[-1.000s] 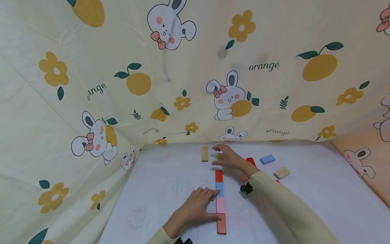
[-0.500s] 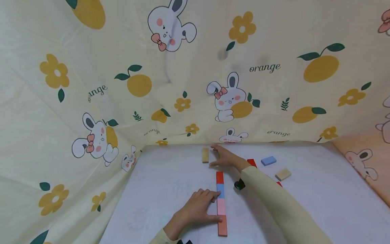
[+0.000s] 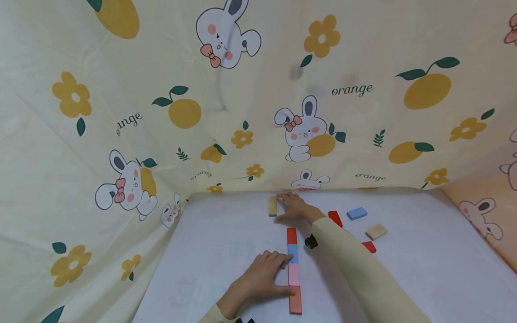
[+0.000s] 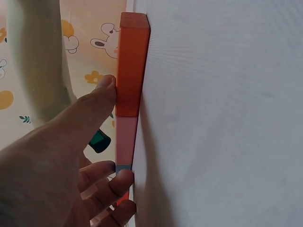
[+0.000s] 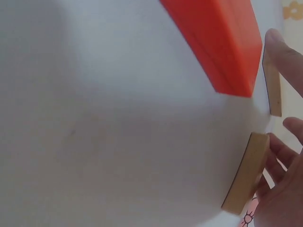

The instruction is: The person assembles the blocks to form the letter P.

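In the head view a row of blocks runs end to end: red [image 3: 292,235], blue [image 3: 292,254], pink [image 3: 293,274] and orange [image 3: 295,300]. My left hand [image 3: 262,274] rests along its left side, thumb on the orange block and forefinger at the blue one, fingers loosely extended. Beyond the row's far end, my right hand [image 3: 296,207] reaches left beside a wooden block [image 3: 272,206], thumb and fingers spread apart. A second wooden block [image 5: 246,175] lies right by its fingers in the right wrist view; the hand hides it in the head view.
To the right of the right hand lie a red block [image 3: 335,218], a blue block [image 3: 357,213], a wooden block [image 3: 376,231] and another red block [image 3: 369,246]. A patterned cloth [image 3: 242,89] hangs behind the white table [image 3: 202,233].
My right hand has moved left toward the far wooden block, covering the second wooden one and uncovering the red blocks on the right. My left hand has stayed at the row.
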Demonstrator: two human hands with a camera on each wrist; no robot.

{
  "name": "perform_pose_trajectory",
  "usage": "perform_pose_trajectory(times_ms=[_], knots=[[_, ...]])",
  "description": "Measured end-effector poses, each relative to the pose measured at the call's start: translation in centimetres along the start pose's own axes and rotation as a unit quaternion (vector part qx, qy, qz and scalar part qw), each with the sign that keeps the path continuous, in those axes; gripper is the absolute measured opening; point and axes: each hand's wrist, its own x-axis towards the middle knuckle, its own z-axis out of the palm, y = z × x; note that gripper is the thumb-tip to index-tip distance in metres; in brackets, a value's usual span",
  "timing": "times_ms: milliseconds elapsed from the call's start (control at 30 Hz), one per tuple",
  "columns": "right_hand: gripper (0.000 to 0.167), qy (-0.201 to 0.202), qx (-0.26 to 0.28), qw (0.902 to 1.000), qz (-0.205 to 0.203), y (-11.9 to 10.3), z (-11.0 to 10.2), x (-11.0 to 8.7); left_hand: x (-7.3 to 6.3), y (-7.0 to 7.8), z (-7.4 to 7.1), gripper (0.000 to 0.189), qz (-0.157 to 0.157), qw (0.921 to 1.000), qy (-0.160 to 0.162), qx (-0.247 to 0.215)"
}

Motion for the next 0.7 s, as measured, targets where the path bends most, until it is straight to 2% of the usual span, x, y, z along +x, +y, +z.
perform_pose_trajectory(times_ms=[300,700], knots=[[0.104,-0.003,-0.013,0.9996,0.025,-1.0,0.2,0.4,-0.1,-0.1,-0.1,0.092,0.016,0.9998,0.015,0.004],[0.092,0.021,-0.022,0.9991,0.028,-0.9,0.5,0.5,-0.1,-0.3,0.3,0.094,0.002,1.0,0.006,-0.004]])
